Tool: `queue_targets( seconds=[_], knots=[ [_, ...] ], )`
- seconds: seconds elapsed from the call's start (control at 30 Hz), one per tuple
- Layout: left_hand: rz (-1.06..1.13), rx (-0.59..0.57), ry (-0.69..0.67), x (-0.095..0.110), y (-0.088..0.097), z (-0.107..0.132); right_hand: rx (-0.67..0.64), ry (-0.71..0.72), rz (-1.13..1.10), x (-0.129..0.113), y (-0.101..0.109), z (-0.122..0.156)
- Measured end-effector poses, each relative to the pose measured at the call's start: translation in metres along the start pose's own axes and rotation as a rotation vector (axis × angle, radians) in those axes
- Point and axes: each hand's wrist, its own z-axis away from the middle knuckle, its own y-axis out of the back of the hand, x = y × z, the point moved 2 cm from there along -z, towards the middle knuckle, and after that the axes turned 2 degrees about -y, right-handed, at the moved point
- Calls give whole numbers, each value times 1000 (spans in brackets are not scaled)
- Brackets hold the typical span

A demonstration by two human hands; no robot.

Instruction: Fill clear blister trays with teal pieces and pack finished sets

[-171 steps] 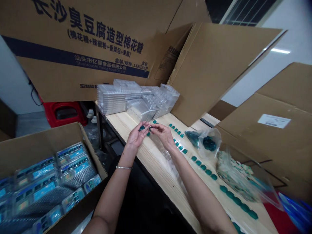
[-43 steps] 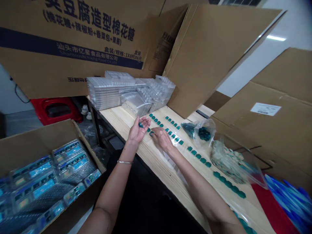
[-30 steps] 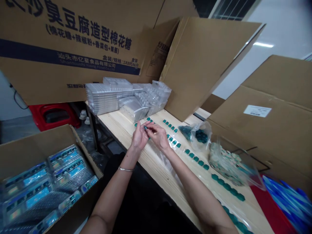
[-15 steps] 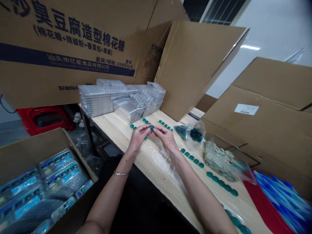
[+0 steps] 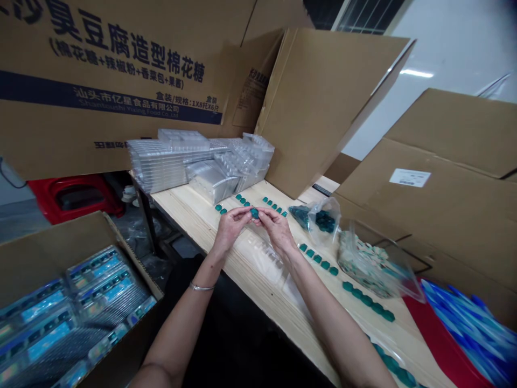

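I see my left hand (image 5: 230,227) and right hand (image 5: 278,230) close together over the wooden worktop (image 5: 189,226). Both grips are shut on one small green piece (image 5: 254,213), held up between my fingertips. More green pieces (image 5: 365,298) sit in rows on the worktop. Clear plastic trays (image 5: 169,167) are piled behind my hands. A plastic bag (image 5: 325,221) lies to the right. A cardboard box (image 5: 60,253) of blue packs (image 5: 107,288) sits to the left.
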Motion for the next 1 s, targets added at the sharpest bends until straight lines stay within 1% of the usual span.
queue_targets(
  seconds=[0.1,0.17,0.23,0.3,0.4,0.47,0.57,0.67,0.73,0.9,1.0],
  knots=[
    [12,-13,5,1,0,1,4,49,60,2,2,-2],
    [-3,-13,6,2,0,1,0,74,150,1,3,-2],
    [-57,11,-3,2,0,0,-8,114,293,-3,1,-1],
    [-133,41,-42,2,0,0,-17,219,479,-9,-2,3],
    [-293,44,-190,5,0,1,-33,429,725,-19,-7,11],
    [-438,8,-320,9,-2,3,-52,517,811,-22,-9,15],
    [-637,-24,-467,16,-3,7,-59,578,867,-21,-8,17],
    [-723,-20,-517,18,-5,9,-29,584,888,-18,-6,15],
    [-687,-20,-479,15,-6,8,-10,587,908,-16,-4,13],
    [-455,3,-213,0,-8,2,-5,648,1020,-11,-5,15],
    [-346,10,-130,-5,-9,1,-4,670,1087,-7,-6,18]
  ],
)
